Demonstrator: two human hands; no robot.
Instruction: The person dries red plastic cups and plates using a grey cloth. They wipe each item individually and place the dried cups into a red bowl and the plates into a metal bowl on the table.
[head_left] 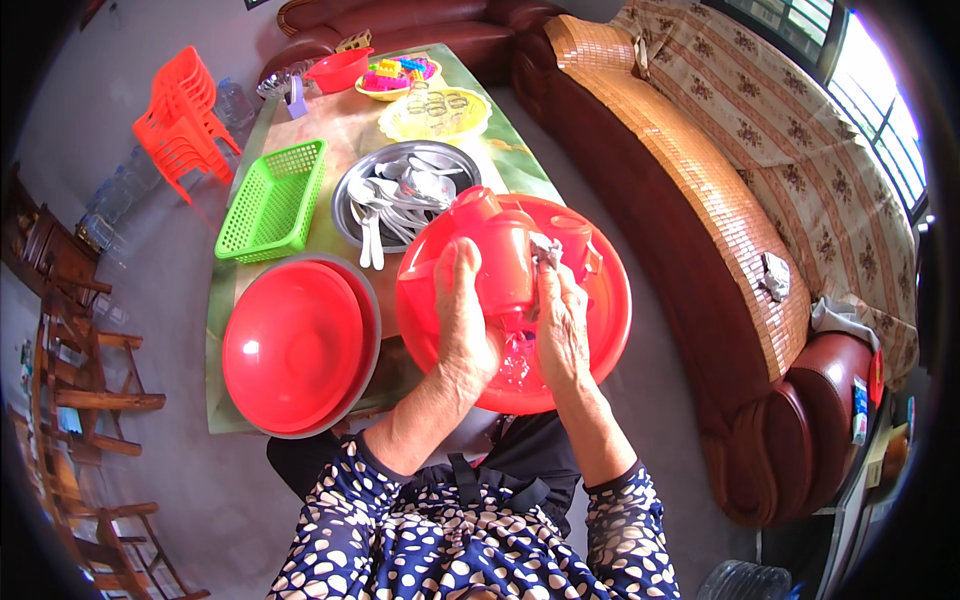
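Above a large red basin (612, 325) I hold a red plastic cup (506, 268). My left hand (466, 325) is wrapped against its left side, thumb up. At its right side, my right hand (563, 330) pinches a small crumpled grey cloth (545, 250), which touches the cup. Another red cup (572, 236) lies in the basin just beyond my right fingers. Between my wrists, wet, shiny spots show in the basin. Behind it a metal bowl (343, 210) holds several spoons and ladles.
To the left stand red and grey stacked basins (290, 345) and a green basket (270, 200). Farther back are a yellow tray (435, 113), a bowl of colourful toy blocks (400, 75) and a red bowl (338, 70). A long sofa (640, 250) runs along the right.
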